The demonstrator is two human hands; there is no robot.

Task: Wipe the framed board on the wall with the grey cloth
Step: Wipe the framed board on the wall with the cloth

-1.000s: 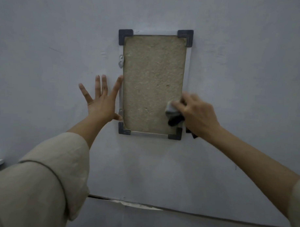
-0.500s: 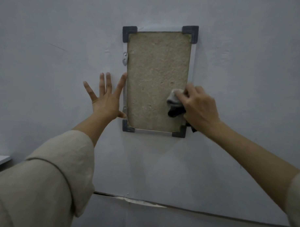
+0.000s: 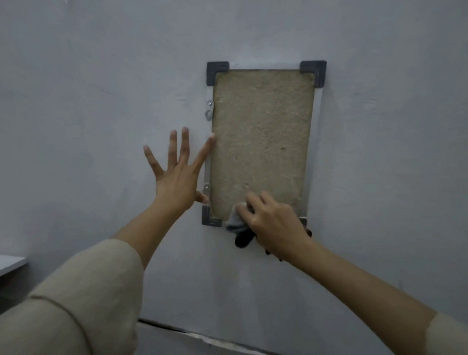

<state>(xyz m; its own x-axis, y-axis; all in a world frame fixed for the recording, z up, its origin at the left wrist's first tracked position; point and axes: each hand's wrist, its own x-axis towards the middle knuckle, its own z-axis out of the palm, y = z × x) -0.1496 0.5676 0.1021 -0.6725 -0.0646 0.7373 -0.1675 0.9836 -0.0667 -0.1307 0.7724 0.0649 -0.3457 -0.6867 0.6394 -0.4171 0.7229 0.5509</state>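
A framed board [image 3: 260,141] with a rough tan face, a thin silver frame and dark corner caps hangs on the grey wall. My right hand [image 3: 276,224] grips the grey cloth [image 3: 236,222] and holds it against the board's bottom edge, left of its lower right corner. A darker part of the cloth hangs below the frame. My left hand [image 3: 177,178] lies flat on the wall with fingers spread, its index finger and thumb touching the frame's left side.
A small metal hanger [image 3: 209,110] sits on the frame's left edge. A white surface corner [image 3: 1,267] shows at the far left. A crack or seam [image 3: 208,338] runs along the wall below.
My right hand has slid the cloth down and left, from the board's right side to its bottom edge. The left hand keeps its place on the frame. The view has shifted.
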